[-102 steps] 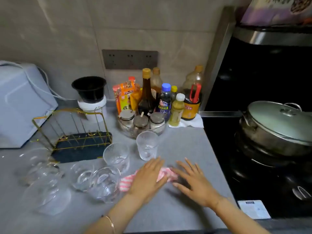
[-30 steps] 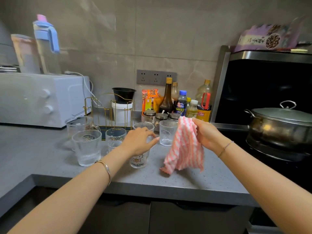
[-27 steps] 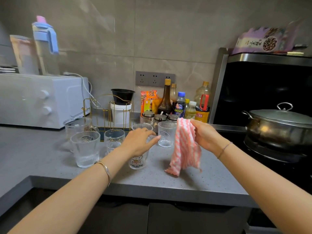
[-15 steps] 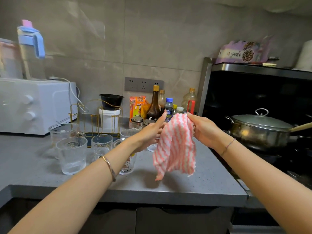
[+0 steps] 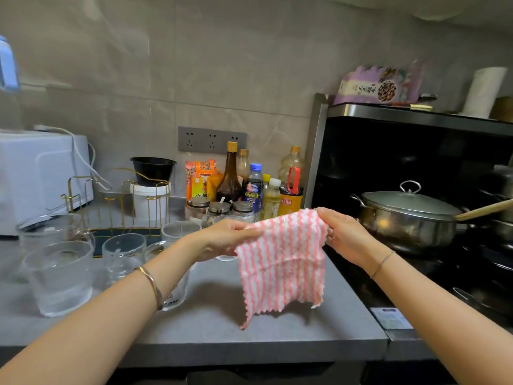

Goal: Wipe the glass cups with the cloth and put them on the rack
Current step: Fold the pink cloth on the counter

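Both hands hold the pink-and-white striped cloth (image 5: 280, 268) up above the grey speckled counter (image 5: 277, 337); the left hand (image 5: 224, 234) pinches its upper left corner with curled fingers, and the right hand (image 5: 344, 234) grasps the upper right corner, so the top edge stretches between them; the scalloped lower edge hangs loose, its lowest corner dangling toward the counter's front edge. The clear glass cups stand in a cluster at the left of the counter; a ribbed clear tumbler (image 5: 59, 276) is nearest the front edge, a second clear cup (image 5: 123, 255) just behind it, and another cup (image 5: 177, 290) is partly hidden by the left forearm. Behind them stands the gold wire rack on its dark tray (image 5: 119, 207), close to a white boxy appliance (image 5: 36, 173). A stretch of counter shows beneath the cloth, between the cups and the right edge, where the black stove top (image 5: 416, 279) begins; a lidded steel pot (image 5: 408, 218) sits there, just beyond the right hand; a row of sauce bottles and spice jars (image 5: 249, 187) lines the back wall.
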`<act>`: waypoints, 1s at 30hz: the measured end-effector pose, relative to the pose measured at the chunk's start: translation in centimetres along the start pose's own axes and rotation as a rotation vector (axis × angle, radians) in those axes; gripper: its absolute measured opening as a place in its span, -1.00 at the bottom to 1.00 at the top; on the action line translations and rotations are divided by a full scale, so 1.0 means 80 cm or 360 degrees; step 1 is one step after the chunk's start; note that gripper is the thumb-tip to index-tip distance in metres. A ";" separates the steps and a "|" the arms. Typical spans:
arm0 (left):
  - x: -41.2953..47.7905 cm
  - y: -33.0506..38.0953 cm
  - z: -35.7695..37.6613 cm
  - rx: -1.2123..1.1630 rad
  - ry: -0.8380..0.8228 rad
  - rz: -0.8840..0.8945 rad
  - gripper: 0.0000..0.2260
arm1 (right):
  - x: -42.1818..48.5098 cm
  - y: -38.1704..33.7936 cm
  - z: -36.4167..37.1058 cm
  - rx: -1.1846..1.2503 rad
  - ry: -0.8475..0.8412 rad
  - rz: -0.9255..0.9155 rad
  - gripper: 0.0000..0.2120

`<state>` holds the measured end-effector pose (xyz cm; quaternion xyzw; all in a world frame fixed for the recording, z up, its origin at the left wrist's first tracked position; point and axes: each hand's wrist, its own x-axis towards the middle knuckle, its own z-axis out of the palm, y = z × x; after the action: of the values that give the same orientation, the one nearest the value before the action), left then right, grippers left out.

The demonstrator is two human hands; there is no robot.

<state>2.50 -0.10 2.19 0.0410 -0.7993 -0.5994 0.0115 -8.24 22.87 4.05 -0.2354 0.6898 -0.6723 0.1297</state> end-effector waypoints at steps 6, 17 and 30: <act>0.054 0.032 -0.003 -0.0321 0.0594 0.0308 -0.81 | 0.047 -0.019 -0.019 0.0120 0.0111 -0.0171 -0.78; -0.002 -0.095 0.049 0.0574 0.0074 0.0199 -0.82 | -0.048 0.115 -0.061 -0.0161 -0.0520 0.0363 -0.78; 0.048 -0.110 0.043 0.0742 0.0643 0.0191 -0.93 | 0.015 0.125 -0.035 -0.0705 -0.0029 0.0095 -0.91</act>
<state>-1.06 0.44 -7.33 0.1136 -0.8977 -0.3780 0.1957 -12.17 24.53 -5.52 -0.2437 0.8260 -0.4981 0.1010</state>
